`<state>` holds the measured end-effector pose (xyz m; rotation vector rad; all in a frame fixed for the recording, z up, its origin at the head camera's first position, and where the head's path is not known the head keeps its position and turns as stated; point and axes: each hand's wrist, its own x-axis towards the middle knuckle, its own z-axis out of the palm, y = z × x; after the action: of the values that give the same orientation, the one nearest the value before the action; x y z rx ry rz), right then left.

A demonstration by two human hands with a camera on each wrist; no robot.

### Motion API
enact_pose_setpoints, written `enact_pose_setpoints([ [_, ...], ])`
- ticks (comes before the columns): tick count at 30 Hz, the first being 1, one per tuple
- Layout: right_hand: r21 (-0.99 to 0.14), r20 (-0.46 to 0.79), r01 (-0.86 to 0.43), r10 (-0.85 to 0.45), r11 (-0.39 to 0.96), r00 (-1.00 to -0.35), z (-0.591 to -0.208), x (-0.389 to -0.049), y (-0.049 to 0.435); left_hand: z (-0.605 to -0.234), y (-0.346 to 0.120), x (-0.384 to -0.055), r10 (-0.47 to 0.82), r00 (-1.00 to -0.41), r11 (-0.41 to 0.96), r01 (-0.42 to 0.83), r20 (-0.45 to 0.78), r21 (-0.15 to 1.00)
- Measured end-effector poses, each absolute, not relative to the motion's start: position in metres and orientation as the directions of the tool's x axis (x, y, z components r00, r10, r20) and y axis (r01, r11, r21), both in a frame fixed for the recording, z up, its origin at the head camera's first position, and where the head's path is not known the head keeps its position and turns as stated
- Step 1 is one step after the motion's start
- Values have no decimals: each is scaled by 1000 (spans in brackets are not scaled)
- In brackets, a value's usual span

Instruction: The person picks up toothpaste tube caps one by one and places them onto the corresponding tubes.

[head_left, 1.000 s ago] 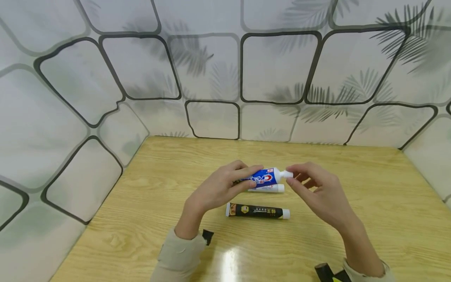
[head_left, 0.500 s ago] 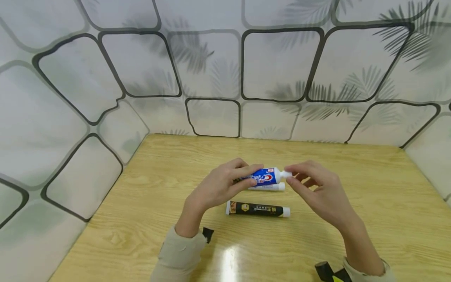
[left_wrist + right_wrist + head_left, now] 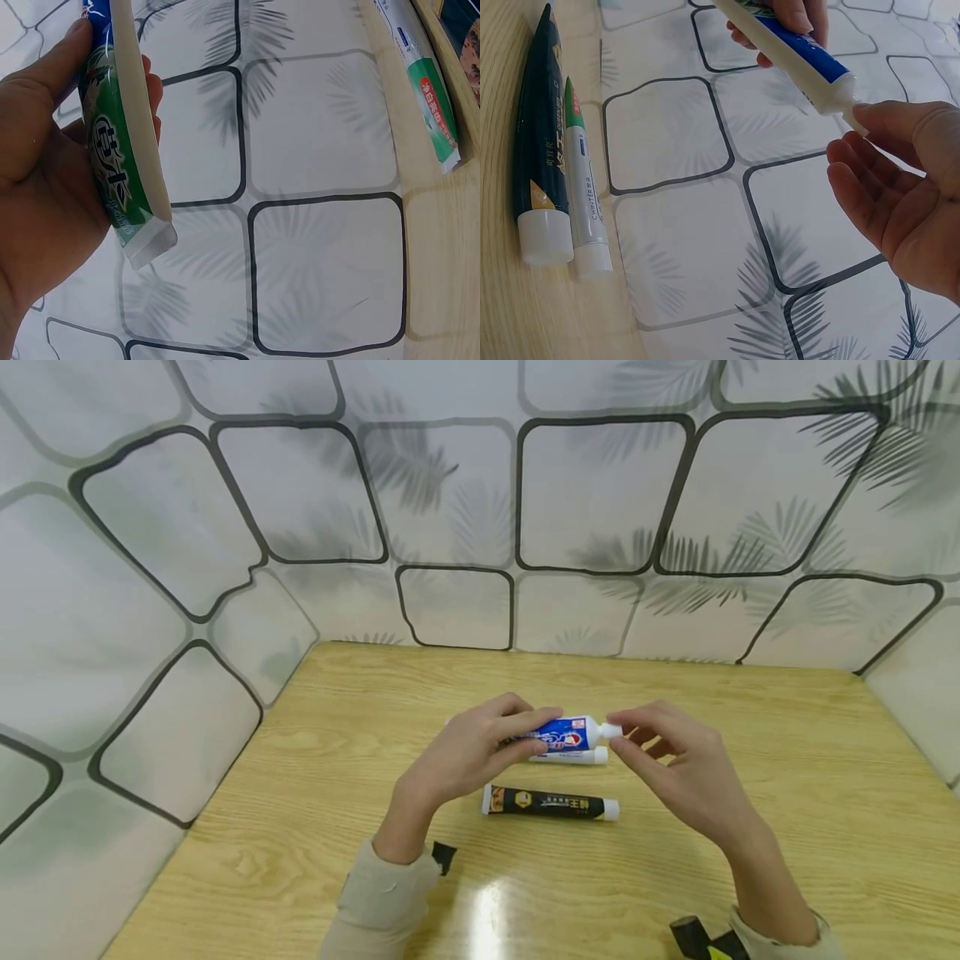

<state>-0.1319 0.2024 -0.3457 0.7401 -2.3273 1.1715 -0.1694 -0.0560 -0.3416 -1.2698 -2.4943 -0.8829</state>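
Above the table, my left hand [image 3: 468, 747] grips a blue and green toothpaste tube [image 3: 566, 735], thumb on one side and fingers on the other. Its flat green tail end [image 3: 124, 172] shows in the left wrist view. My right hand [image 3: 678, 764] pinches the small white cap [image 3: 612, 732] at the tube's nozzle between thumb and fingertips. Whether the cap is loose on the nozzle, I cannot tell. Behind the held tube lies a white toothpaste tube [image 3: 573, 757], partly hidden. Nearer to me lies a black toothpaste tube [image 3: 551, 803] with a white cap.
The wood-grain table [image 3: 300, 827] ends at a patterned cloth wall [image 3: 450, 527] at the back and sides. Black straps or bits of gear [image 3: 708, 939] show by the right sleeve, and another black piece [image 3: 443, 857] by the left sleeve.
Both hands stay nearly in place on the tube and cap. The blue tube's printed face has turned slightly toward me. The head view has tilted a little.
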Motion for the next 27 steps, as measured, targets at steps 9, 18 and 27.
enact_pose_setpoints([
  [9, -568, 613, -659, -281, 493, -738, -347, -134, 199, -340, -55, -169, 660, -584, 458, 812, 474, 362],
  [18, -570, 600, -667, -311, 479, -737, -350, -135, 200, -340, -52, -168, 662, -566, 479, 823, 491, 304],
  [27, -583, 542, -620, -317, 525, -778, -353, -137, 202, -340, -49, -166, 662, -575, 498, 817, 480, 291],
])
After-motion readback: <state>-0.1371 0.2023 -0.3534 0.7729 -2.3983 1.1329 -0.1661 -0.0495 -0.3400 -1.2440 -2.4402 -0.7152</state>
